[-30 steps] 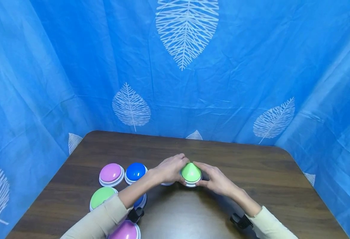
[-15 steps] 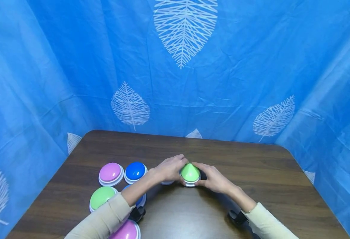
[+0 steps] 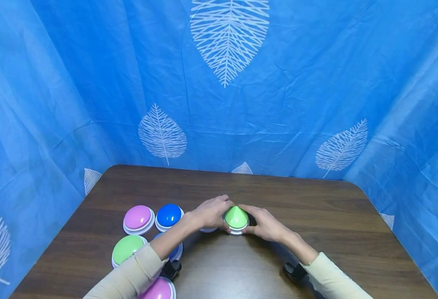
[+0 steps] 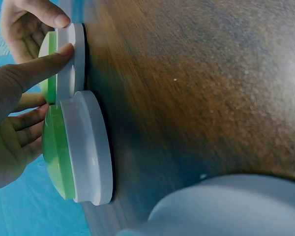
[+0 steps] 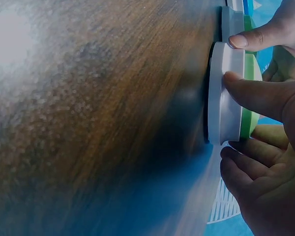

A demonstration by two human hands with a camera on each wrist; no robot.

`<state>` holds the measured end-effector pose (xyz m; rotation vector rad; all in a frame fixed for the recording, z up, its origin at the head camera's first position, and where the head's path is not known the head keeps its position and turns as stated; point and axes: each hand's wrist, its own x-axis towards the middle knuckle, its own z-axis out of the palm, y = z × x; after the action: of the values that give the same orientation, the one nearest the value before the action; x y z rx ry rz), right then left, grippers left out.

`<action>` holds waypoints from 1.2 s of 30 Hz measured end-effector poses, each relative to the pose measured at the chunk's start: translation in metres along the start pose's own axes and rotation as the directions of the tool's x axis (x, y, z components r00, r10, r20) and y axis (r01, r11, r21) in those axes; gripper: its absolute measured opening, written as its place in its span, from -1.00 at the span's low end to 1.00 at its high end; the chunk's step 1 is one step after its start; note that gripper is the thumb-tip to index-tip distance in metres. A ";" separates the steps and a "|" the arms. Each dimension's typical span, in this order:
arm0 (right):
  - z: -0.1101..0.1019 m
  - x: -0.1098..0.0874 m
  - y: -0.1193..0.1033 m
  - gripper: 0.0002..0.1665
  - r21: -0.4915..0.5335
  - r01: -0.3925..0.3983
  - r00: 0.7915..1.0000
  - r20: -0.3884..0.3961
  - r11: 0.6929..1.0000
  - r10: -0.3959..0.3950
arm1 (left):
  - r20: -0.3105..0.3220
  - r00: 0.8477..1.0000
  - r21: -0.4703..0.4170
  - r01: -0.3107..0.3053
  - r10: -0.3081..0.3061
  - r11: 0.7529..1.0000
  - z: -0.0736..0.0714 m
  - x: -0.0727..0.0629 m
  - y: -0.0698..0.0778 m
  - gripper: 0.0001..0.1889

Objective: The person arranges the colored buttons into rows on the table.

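Both hands hold one green push-button buzzer (image 3: 236,217) with a white base, at the middle of the table. My left hand (image 3: 213,214) grips its left side, thumb at the near side of the base and fingers behind. From the right, my right hand (image 3: 265,224) grips the same buzzer between thumb and fingers. The base stands at the tabletop in the right wrist view. A second green buzzer (image 4: 59,152) sits right beside it in the left wrist view; in the head view the left hand hides most of it.
To the left stand a pink buzzer (image 3: 137,217), a blue buzzer (image 3: 168,215) and a green buzzer (image 3: 127,249). Another blue one (image 3: 175,251) and a pink one (image 3: 158,290) are partly under the left forearm. A blue leaf-print cloth (image 3: 279,83) surrounds the brown table (image 3: 316,207).
The held green buzzer has shifted slightly left with both hands, toward the buzzer beside it. The head view has also shifted a little. Both grips stay the same.
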<state>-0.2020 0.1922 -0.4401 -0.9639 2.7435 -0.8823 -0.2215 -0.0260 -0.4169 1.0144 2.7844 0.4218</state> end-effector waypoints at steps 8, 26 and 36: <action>-0.002 0.001 -0.001 -0.24 0.001 0.020 1.000 0.008 1.000 -0.020 | -0.012 1.000 -0.019 0.005 -0.005 1.000 -0.001 0.000 -0.002 -0.28; 0.003 -0.002 0.003 -0.12 0.005 0.005 1.000 -0.015 1.000 -0.005 | -0.043 0.999 -0.043 -0.006 0.004 0.999 0.003 -0.005 -0.003 -0.28; 0.006 -0.004 -0.017 -0.11 -0.030 0.094 0.986 -0.135 0.995 -0.097 | -0.119 0.993 0.041 0.003 0.002 0.999 -0.016 -0.035 0.000 -0.24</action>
<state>-0.1877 0.1809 -0.4358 -1.0864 2.8477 -0.9664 -0.1983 -0.0520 -0.3997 1.0302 2.9103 0.4409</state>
